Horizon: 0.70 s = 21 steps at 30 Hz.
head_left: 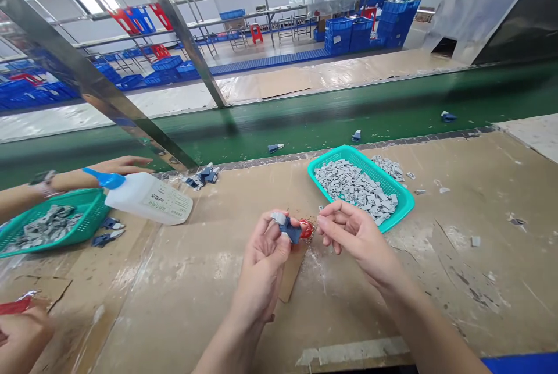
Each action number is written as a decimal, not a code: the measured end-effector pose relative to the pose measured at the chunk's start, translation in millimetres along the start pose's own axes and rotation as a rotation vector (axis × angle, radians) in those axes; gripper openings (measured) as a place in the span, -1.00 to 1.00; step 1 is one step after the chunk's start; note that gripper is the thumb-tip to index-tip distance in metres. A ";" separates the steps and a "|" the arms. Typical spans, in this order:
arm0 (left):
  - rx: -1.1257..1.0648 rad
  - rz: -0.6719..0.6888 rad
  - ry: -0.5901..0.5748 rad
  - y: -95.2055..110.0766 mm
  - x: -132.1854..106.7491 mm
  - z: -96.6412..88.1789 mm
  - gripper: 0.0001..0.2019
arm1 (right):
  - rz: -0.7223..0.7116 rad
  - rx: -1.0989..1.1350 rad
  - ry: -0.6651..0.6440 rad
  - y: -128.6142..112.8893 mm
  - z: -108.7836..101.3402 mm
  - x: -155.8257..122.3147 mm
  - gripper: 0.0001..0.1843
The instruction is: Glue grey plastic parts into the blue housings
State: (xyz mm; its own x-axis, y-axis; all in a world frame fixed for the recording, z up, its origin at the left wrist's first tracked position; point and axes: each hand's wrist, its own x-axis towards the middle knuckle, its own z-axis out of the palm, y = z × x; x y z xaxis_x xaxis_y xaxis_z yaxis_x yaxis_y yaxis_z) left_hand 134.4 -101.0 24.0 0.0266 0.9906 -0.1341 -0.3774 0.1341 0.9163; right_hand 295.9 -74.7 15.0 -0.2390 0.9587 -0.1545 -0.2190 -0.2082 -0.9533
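Pinching a blue-and-grey piece [293, 231] above a scuffed brown worktop [209, 287]

Grips the piece between thumb and fingertips of the left hand [265, 252], lifted off the surface, showing an angular dark-blue body with a pale-grey, rounded end. Curls the right hand [349, 231] just to its right, thumb and index fingertips close together; cannot tell about any item between them.

Just behind, shows a glossy, domed red object [307, 228], partly hidden by fingers, near a flat strip of matt brown cardboard [293, 281]. Beyond the right hand, includes a perforated turquoise plastic basket [405, 202], heaped with small, flat grey tabs [355, 188], with more tabs scattered alongside.

To the left, features a cloudy white plastic bottle [135, 196] lying on its side, with a tapered blue nozzle [102, 178], beside a second turquoise basket [93, 211] and beneath a co-worker's hand [122, 166]. Across the far edge, runs smooth and green as a belt [314, 121], carrying small blue-and-grey parts [275, 148] spaced well apart.
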 end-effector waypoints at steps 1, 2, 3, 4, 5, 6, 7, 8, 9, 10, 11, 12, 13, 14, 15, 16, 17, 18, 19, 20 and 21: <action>0.012 -0.006 -0.007 1.8 -0.9 -1.4 -0.79 | -0.005 -0.015 0.004 0.0 -1.0 0.1 -0.75; 0.027 -0.010 -0.012 3.7 -1.9 -2.8 -0.79 | -0.013 -0.032 0.006 0.2 -1.7 0.2 -0.76; 0.041 -0.015 -0.017 5.6 -2.8 -4.3 -0.79 | -0.024 -0.052 0.007 0.4 -2.1 0.3 -0.76; 0.052 -0.019 -0.020 7.7 -3.1 -6.1 -0.79 | -0.036 -0.075 0.007 0.7 -2.3 0.2 -0.77; 0.059 -0.024 -0.020 10.0 -2.3 -8.7 -0.78 | -0.047 -0.101 0.007 1.1 -2.4 0.1 -0.77; 0.066 -0.027 -0.015 12.6 0.3 -12.2 -0.76 | -0.055 -0.128 0.011 1.5 -2.6 0.1 -0.78; 0.072 -0.024 -0.006 15.7 5.3 -17.2 -0.74 | -0.060 -0.154 0.017 2.1 -2.8 0.1 -0.78; 0.083 -0.013 0.006 19.3 13.6 -23.6 -0.71 | -0.064 -0.177 0.027 2.8 -3.2 0.3 -0.77; 0.105 0.015 0.026 23.5 25.4 -31.8 -0.68 | -0.070 -0.196 0.037 3.7 -3.9 0.7 -0.77; 0.143 0.060 0.054 28.1 41.0 -41.6 -0.66 | -0.079 -0.211 0.047 4.8 -4.8 1.4 -0.77; 0.210 0.114 0.084 33.1 60.3 -52.8 -0.65 | -0.090 -0.222 0.056 6.1 -5.9 2.2 -0.76; 0.308 0.193 0.134 38.3 82.5 -64.9 -0.66 | -0.098 -0.233 0.065 7.5 -7.2 3.3 -0.76; 0.448 0.257 0.173 43.5 106.9 -77.4 -0.66 | -0.102 -0.246 0.073 8.9 -8.5 4.5 -0.75; 0.665 0.309 0.222 48.7 132.3 -89.7 -0.67 | -0.103 -0.265 0.086 10.4 -9.9 5.8 -0.74; 0.940 0.363 0.283 53.5 157.5 -101.4 -0.67 | -0.101 -0.289 0.101 11.8 -11.3 7.2 -0.73; 1.044 0.377 0.312 57.8 181.4 -112.1 -0.66 | -0.099 -0.318 0.120 13.1 -12.7 8.6 -0.72; 1.122 0.390 0.322 61.4 203.2 -121.6 -0.66 | -0.096 -0.352 0.138 14.2 -14.0 10.0 -0.71; 1.206 0.392 0.329 64.1 222.4 -130.0 -0.67 | -0.092 -0.388 0.155 15.1 -15.2 11.3 -0.70; 1.264 0.385 0.328 65.6 238.8 -137.3 -0.67 | -0.087 -0.420 0.169 15.9 -16.5 12.4 -0.70; 1.327 0.378 0.327 65.9 252.6 -143.8 -0.68 | -0.079 -0.451 0.183 16.6 -17.6 13.4 -0.70; 1.388 0.368 0.325 65.1 264.0 -149.6 -0.68 | -0.070 -0.480 0.197 17.2 -18.8 14.1 -0.70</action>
State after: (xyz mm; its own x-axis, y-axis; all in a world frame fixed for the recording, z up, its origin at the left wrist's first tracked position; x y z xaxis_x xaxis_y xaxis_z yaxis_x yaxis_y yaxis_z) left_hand -21.6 165.3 -8.2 -0.1476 0.9497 0.2762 0.8591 -0.0153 0.5116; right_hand 306.6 -61.1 -8.5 -0.0465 0.9950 -0.0884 0.2410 -0.0747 -0.9676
